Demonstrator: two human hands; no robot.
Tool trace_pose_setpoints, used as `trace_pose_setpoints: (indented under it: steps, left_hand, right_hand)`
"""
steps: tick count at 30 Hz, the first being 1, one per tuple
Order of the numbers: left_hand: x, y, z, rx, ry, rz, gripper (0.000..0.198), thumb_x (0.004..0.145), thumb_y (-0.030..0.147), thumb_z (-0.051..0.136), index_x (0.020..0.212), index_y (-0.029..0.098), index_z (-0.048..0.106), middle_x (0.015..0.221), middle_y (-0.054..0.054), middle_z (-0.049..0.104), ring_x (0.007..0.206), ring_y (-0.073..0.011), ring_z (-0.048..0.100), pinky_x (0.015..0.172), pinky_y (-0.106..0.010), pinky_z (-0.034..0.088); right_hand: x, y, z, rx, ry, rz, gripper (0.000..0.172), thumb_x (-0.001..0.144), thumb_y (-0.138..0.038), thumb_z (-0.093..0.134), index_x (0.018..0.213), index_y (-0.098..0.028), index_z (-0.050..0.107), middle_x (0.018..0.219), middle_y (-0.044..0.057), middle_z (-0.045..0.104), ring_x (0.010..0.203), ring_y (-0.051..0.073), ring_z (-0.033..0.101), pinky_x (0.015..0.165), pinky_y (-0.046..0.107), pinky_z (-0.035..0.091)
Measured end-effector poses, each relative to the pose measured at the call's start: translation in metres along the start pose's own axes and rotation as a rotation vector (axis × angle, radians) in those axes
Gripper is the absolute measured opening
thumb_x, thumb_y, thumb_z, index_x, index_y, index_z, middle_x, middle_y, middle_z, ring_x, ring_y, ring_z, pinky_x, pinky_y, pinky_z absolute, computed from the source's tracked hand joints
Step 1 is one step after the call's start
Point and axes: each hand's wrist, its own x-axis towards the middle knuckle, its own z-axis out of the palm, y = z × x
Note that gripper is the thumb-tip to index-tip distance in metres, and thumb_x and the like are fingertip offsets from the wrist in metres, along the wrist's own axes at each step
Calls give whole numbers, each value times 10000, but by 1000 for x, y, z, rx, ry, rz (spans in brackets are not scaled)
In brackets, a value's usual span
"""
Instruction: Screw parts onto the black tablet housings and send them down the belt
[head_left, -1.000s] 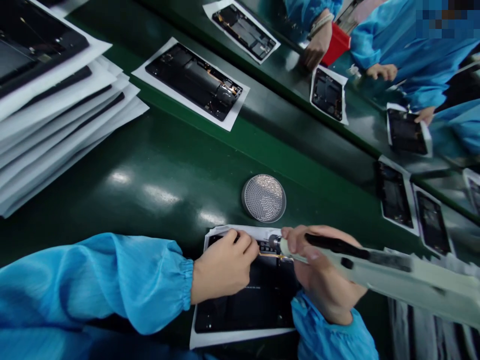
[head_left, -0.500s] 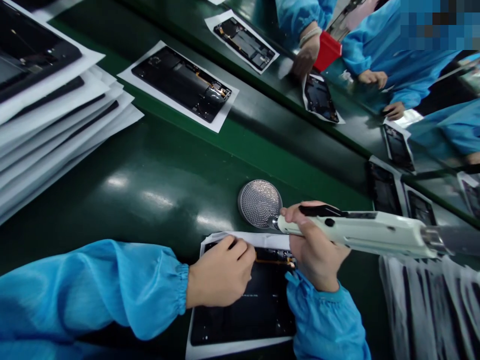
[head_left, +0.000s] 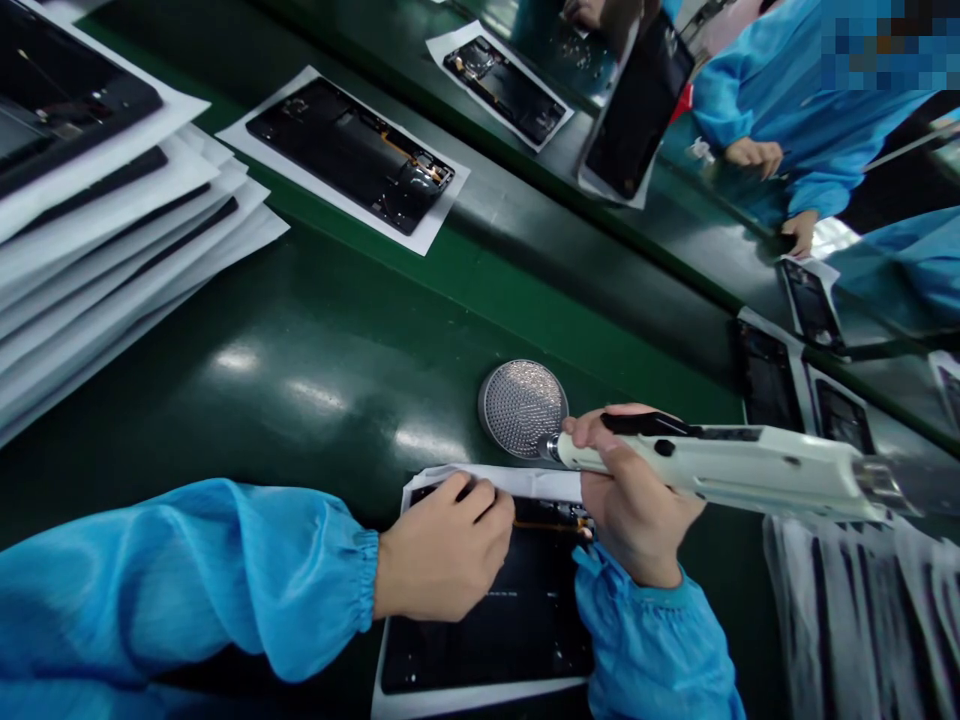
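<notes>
Currently held: one pale electric screwdriver, light and stiff, gripped round its barrel by the right hand, long axis across the view, bit pointing left, just beside a round perforated metal dish. Left hand, well apart from the right, rests on a thin, fragile-looking black device housing lying on white paper by the green worktop's near edge; best lifted by its edges.

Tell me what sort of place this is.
Probably an electronics assembly line: opened phone-like device backs on white paper sheets, a green work belt, a handheld power tool, and co-workers in blue smocks.
</notes>
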Motion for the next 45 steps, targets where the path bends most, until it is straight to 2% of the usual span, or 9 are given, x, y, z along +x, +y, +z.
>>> trace_pose_setpoints:
  steps: [6, 10, 15, 19, 26, 35, 45]
  left_hand:
    - [0, -1, -2, 9, -8, 3, 357, 971, 282, 489, 1191, 59, 661, 1256, -201, 586, 996, -320, 567, 802, -460, 434]
    - [0, 0, 0, 9, -18, -13, 383, 965, 280, 490, 1219, 37, 643, 1258, -201, 578, 1011, -323, 559, 824, -461, 427]
    - [1, 2, 0, -5, -19, -62, 422, 965, 297, 483, 1236, 7, 627, 1244, -208, 579, 1023, -313, 549, 865, -459, 409]
    - [-1, 4, -4, -62, -23, -140, 459, 982, 363, 474, 1241, 18, 629, 1261, -197, 574, 1095, -329, 532, 947, -479, 380]
    - [-7, 5, -3, 0, -40, -121, 530, 975, 411, 519, 1305, 4, 597, 1335, -268, 559, 1201, -382, 524, 996, -501, 336]
    - [-5, 6, 1, 62, -40, -95, 531, 974, 432, 514, 1280, 13, 630, 1322, -270, 590, 1213, -404, 544, 987, -499, 353]
    - [-4, 6, 1, 73, -43, -83, 526, 980, 414, 488, 1274, -1, 624, 1312, -281, 589, 1213, -408, 536, 977, -499, 357]
  right_hand:
    - [1, 1, 1, -1, -11, -13, 169, 757, -82, 696, 892, -177, 661, 673, -4, 632, 666, 162, 613, 800, 417, 528]
    - [0, -3, 2, -1, -8, -20, 192, 770, -108, 690, 945, -186, 680, 675, -5, 633, 661, 162, 606, 789, 414, 528]
    - [-8, -28, -1, 11, -8, -118, 236, 756, -102, 686, 966, -206, 712, 666, 8, 642, 664, 161, 602, 779, 395, 534]
    - [-25, -43, -1, 25, -101, -99, 241, 776, -103, 695, 979, -228, 725, 649, 1, 627, 648, 150, 577, 733, 371, 533]
    - [-51, -28, -3, -51, -174, -21, 240, 813, -152, 687, 1032, -251, 707, 735, 13, 655, 673, 184, 616, 728, 432, 550]
    - [-50, -17, 0, -18, -225, 10, 251, 830, -115, 666, 1052, -231, 691, 718, 12, 636, 688, 192, 619, 697, 404, 532]
    - [-53, -16, -1, -66, -190, 28, 242, 814, -122, 670, 1032, -226, 690, 707, 4, 632, 689, 190, 623, 710, 415, 529]
